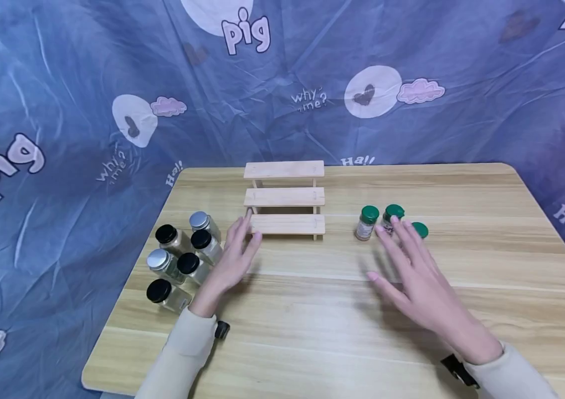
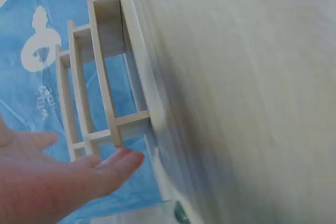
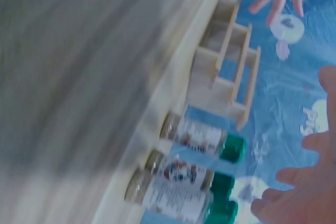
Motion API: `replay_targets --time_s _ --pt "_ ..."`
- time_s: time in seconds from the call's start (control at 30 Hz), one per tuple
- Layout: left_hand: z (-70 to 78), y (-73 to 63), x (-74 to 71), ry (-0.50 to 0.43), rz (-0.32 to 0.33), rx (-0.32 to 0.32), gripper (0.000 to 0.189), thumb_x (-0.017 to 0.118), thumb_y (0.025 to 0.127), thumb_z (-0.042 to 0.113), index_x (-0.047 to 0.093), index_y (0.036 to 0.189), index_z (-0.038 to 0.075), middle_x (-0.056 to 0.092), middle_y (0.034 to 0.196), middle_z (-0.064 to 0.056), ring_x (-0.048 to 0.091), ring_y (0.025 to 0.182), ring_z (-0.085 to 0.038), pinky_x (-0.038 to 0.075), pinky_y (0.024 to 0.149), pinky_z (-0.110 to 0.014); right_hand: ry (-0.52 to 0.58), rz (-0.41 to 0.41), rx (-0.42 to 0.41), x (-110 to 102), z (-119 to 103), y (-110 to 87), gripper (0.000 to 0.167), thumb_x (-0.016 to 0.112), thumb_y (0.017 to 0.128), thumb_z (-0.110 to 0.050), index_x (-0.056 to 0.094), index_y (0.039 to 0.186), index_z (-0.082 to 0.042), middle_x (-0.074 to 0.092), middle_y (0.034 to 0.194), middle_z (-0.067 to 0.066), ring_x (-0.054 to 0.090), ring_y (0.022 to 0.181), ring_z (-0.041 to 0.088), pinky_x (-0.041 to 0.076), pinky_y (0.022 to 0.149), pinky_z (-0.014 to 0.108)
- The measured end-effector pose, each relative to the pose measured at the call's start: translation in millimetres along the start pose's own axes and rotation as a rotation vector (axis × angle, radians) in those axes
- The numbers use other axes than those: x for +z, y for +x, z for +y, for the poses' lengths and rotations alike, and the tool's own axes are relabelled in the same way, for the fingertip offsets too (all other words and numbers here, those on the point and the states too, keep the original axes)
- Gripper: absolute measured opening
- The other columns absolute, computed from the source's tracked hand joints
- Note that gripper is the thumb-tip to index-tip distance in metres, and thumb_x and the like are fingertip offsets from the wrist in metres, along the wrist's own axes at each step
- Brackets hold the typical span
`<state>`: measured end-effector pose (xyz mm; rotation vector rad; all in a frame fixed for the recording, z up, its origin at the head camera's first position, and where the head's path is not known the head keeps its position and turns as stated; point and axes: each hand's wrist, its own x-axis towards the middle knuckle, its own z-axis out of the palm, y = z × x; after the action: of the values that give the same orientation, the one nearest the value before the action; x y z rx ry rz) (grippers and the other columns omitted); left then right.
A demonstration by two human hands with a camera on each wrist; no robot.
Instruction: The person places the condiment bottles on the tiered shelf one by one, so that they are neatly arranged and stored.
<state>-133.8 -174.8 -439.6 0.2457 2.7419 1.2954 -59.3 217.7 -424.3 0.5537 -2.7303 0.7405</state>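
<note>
My left hand [image 1: 232, 260] is held with fingers spread at the front left corner of a three-tier wooden shelf rack [image 1: 284, 197]; its fingertips overlap the lowest tier's end in the head view. In the left wrist view the same hand [image 2: 63, 179] holds nothing. My right hand [image 1: 424, 293] hovers with fingers extended in front of three spice jars with green caps, and its palm is bare. One green-capped jar [image 1: 366, 223] stands in full view, while fingers partly hide a second jar [image 1: 393, 213] and a third jar [image 1: 420, 229]. Their printed labels show in the right wrist view.
Several glass jars with black or silver lids, such as a black-lidded jar [image 1: 168, 293] and a silver-lidded jar [image 1: 164, 265], cluster at the table's left side beside my left forearm. Behind the wooden table [image 1: 312, 327] hangs a blue printed cloth [image 1: 272, 100].
</note>
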Motion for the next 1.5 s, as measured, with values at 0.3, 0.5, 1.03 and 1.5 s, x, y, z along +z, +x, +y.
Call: replay_targets --time_s 0.3,0.5,1.03,1.5 --pt "-8.5 22.8 -1.8 -0.335 0.092 -0.187 0.079 0.041 0.110 0.056 0.022 0.167 0.005 0.041 0.163 -0.026 0.051 0.144 -0.043 0.047 0.120 -0.053 0.199 0.190 0.083 -16 32 9.3 0.091 0.083 0.090 -0.016 0.033 0.166 -0.016 0.025 0.173 0.018 0.025 0.159 0.046 0.023 0.129 0.067" --pt "-11.8 32.6 3.2 -0.512 0.120 -0.287 0.063 0.045 0.113 0.038 0.031 0.164 0.003 0.045 0.160 -0.024 0.057 0.134 -0.038 0.053 0.116 -0.045 0.379 0.190 0.200 -10 54 10.0 0.078 0.077 0.095 -0.006 0.037 0.162 -0.007 0.043 0.159 0.027 0.045 0.146 0.011 0.038 0.113 0.004" --pt "-19.6 43.3 11.4 -0.649 0.216 -0.319 0.050 0.045 0.109 0.000 0.042 0.159 0.004 0.052 0.148 -0.023 0.054 0.097 -0.012 0.052 0.071 -0.010 0.445 0.108 0.289 4 84 5.7 0.048 0.070 0.101 -0.008 0.051 0.142 0.007 0.059 0.125 -0.013 0.050 0.112 -0.024 0.043 0.096 -0.003" --pt "-25.4 46.3 12.7 -0.628 0.216 -0.330 0.052 0.047 0.108 -0.002 0.045 0.159 0.009 0.051 0.151 -0.019 0.057 0.098 -0.012 0.053 0.072 -0.011 0.494 0.092 0.166 11 67 4.5 0.046 0.071 0.096 0.005 0.057 0.140 0.005 0.059 0.124 -0.031 0.058 0.113 -0.018 0.048 0.097 0.002"
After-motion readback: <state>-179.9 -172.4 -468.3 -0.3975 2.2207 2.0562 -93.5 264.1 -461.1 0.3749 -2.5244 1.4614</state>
